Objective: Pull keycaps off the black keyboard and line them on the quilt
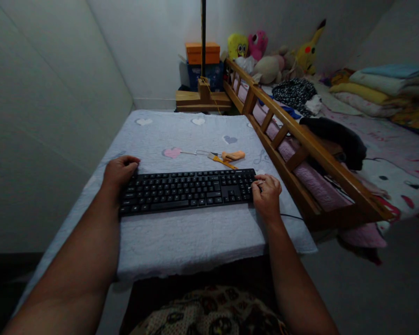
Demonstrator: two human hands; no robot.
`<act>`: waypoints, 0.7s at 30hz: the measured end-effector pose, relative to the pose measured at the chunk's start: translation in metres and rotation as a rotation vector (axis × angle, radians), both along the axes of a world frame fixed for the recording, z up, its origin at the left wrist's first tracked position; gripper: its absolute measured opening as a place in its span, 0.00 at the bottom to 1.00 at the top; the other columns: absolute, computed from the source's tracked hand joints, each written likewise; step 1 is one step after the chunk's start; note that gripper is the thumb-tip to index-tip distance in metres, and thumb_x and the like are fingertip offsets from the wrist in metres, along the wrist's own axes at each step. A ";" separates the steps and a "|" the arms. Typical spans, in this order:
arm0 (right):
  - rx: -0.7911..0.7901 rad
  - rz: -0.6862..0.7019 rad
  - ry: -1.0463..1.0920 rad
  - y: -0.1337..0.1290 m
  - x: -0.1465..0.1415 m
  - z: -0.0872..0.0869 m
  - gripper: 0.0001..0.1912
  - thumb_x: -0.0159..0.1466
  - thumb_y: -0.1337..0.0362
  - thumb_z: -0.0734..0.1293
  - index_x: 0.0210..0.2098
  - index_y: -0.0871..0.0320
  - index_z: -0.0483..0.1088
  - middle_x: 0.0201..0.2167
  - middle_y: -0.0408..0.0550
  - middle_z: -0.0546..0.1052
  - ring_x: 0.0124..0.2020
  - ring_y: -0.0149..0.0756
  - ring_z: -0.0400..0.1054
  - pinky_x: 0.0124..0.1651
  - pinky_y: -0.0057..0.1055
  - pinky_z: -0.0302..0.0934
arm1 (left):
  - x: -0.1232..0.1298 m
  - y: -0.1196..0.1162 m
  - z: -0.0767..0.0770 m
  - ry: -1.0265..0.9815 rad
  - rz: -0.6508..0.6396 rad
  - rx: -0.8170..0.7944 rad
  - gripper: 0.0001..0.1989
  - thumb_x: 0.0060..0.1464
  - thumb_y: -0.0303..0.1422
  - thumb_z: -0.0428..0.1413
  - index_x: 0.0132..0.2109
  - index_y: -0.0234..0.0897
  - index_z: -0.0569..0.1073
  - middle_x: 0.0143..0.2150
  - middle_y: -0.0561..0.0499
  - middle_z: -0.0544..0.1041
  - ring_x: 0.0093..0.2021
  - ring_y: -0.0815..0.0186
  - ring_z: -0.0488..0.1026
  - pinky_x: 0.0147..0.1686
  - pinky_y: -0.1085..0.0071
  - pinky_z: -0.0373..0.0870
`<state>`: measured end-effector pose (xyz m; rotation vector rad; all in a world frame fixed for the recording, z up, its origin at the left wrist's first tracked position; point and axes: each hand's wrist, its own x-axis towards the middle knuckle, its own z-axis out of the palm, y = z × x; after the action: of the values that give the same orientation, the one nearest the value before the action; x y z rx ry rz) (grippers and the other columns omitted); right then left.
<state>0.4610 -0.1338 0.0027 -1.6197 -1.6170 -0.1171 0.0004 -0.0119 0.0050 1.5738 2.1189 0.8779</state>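
A black computer keyboard [181, 190] lies flat across the cloth-covered table in front of me. My left hand [121, 169] is at its far left corner, fingers curled and gripping that end. At the number-pad end, my right hand [267, 190] is closed in a pinch. Between its thumb and fingers shows a thin white stick [256, 184], like a cotton swab, its tip close to the keys. Just beyond the keyboard lie a small brush with an orange handle [224, 162], a crumpled tan cloth-like piece [233, 156] and a thin wire tool [197, 152].
The tablecloth [153, 135] is pale with hearts. A wooden bed rail [286, 121] runs close along the table's right side, with plush toys and folded bedding behind it. A wall [49, 116] borders the left. A black cable [291, 216] trails right. Boxes and a post on a wooden base stand beyond.
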 end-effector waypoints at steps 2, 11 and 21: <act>0.012 0.003 0.003 0.000 -0.001 0.000 0.08 0.63 0.67 0.63 0.30 0.54 0.73 0.43 0.50 0.79 0.54 0.50 0.63 0.62 0.53 0.52 | 0.001 -0.001 0.002 -0.001 0.003 0.000 0.22 0.43 0.40 0.54 0.44 0.34 0.80 0.39 0.47 0.80 0.40 0.58 0.73 0.49 0.61 0.70; 0.031 -0.003 0.050 -0.004 0.000 -0.003 0.08 0.64 0.66 0.63 0.30 0.54 0.73 0.42 0.51 0.79 0.54 0.49 0.64 0.62 0.53 0.52 | 0.003 -0.003 0.004 -0.016 0.001 0.005 0.21 0.42 0.40 0.54 0.42 0.35 0.79 0.36 0.48 0.79 0.38 0.58 0.72 0.48 0.60 0.71; 0.038 -0.025 0.076 -0.005 0.003 -0.004 0.08 0.63 0.66 0.63 0.29 0.54 0.73 0.42 0.51 0.79 0.54 0.49 0.65 0.62 0.53 0.53 | 0.001 -0.002 0.002 -0.015 0.002 0.012 0.21 0.41 0.39 0.54 0.43 0.35 0.79 0.35 0.49 0.78 0.36 0.59 0.72 0.47 0.61 0.71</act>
<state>0.4645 -0.1388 -0.0012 -1.5965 -1.5283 -0.0976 0.0013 -0.0136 0.0067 1.5664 2.1089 0.9016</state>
